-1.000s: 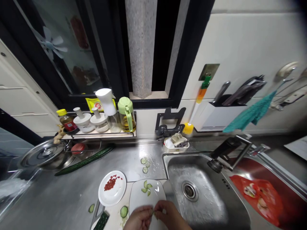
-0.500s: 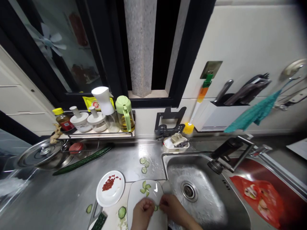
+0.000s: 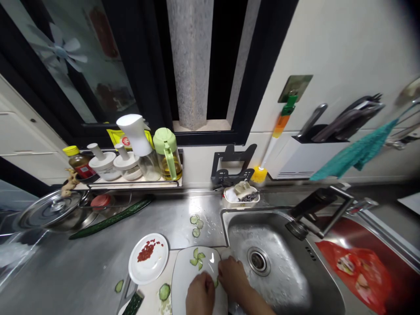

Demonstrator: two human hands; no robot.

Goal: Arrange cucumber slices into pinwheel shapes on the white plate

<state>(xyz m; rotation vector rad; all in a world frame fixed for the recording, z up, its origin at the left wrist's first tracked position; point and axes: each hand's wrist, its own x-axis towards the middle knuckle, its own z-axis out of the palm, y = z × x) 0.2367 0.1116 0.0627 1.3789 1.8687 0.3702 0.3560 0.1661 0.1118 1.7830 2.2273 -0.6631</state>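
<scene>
left hand [image 3: 201, 293]: held above square plate [image 3: 182, 273], grip cannot be told | right hand [image 3: 231, 276]: held at plate's right edge, grip cannot be told | cucumber bits [image 3: 201, 255]: laid near plate's far edge

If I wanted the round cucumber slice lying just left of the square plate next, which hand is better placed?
Probably the left hand: it is nearer that cucumber slice. The right hand is farther off, at the edge of the square plate beside the sink.
</scene>
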